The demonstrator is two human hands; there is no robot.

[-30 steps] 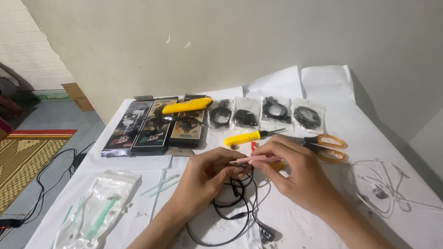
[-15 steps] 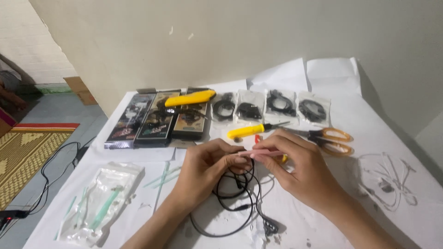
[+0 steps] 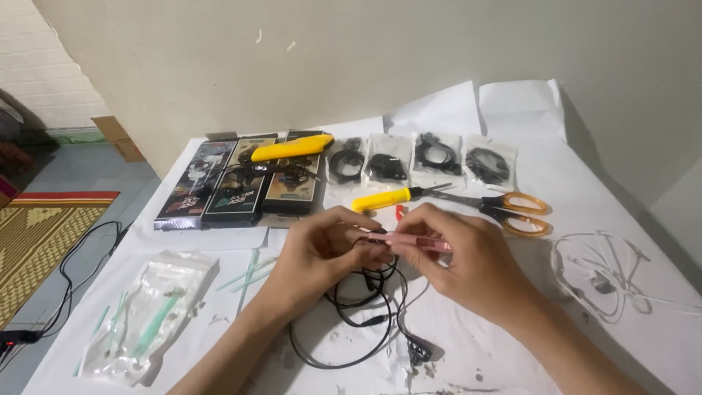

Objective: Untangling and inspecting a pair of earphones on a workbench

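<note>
Both hands have barely shifted: left hand pinches the black cable, right hand at three o'clock pinches pink tweezers.

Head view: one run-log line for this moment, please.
left hand: pinches black cable | right hand: holds pink tool at cable end | scissors: untouched

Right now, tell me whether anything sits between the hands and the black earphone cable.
Nothing visible does. The left hand pinches the black earphone cable directly, and the right hand brings a pink tool against it.
</note>
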